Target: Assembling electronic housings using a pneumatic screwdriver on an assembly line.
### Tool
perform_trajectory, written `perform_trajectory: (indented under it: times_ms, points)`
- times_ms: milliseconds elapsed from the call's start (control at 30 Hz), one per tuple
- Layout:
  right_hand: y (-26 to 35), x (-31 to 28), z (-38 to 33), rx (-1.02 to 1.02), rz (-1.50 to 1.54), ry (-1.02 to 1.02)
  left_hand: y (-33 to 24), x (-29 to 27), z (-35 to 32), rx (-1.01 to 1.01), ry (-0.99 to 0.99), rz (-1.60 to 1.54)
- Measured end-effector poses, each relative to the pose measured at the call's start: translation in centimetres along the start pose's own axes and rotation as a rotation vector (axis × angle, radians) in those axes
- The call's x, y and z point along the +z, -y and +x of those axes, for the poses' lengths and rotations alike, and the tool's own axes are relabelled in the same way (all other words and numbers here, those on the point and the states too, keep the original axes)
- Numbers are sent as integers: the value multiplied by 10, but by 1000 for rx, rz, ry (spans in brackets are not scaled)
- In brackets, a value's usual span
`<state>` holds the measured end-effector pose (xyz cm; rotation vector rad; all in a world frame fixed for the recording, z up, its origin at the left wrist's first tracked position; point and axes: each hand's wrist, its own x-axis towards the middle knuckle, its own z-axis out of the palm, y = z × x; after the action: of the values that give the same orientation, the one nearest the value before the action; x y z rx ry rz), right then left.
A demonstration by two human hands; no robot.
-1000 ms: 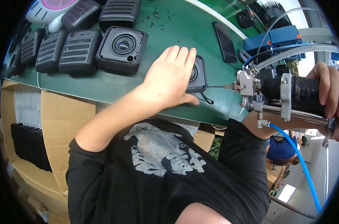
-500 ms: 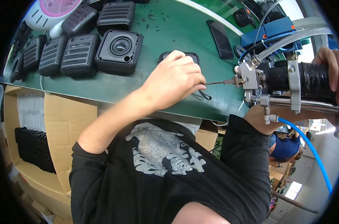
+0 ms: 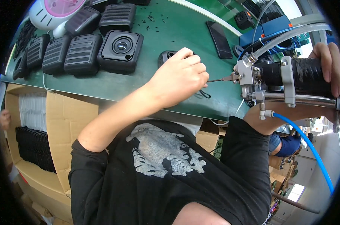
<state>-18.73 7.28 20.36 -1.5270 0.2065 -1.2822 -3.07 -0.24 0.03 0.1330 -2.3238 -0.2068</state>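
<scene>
Black-barrelled pneumatic screwdriver (image 3: 289,80), looking heavy and rigid, is gripped round its barrel by the right hand (image 3: 329,67), while the left hand (image 3: 179,77), at its nine o'clock, pinches by the tip over a small black plastic housing (image 3: 166,57) on the green bench (image 3: 170,30).

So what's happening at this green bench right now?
A person is working on a small black speaker housing on the green table. Their left hand is closed over it, fingertips pinched at the bit of a pneumatic screwdriver. The right hand holds the tool's black body; a blue air hose trails from it. More black speaker housings lie in rows at the left, with loose screws and a dark phone farther back.
</scene>
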Motion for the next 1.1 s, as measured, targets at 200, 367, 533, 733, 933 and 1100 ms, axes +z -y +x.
perform_trajectory:
  times_ms: [200,367,533,733,933,1100]
  points:
    - [-5,-4,-2,-39,-17,-19,3,4,2,-67,10,-192]
    - [29,-44,-16,-68,-17,-27,13,5,7,-30,68,-199]
    - [35,-59,-17,-88,-16,-25,17,0,8,-44,164,-241]
    - [33,-70,-18,-106,-25,-37,20,-15,-9,-118,51,-130]
    - [-6,-52,-14,-125,-26,-55,24,-11,-22,-374,303,-120]
    - [-3,-46,-16,-122,-43,-92,21,-10,-20,-410,337,-91]
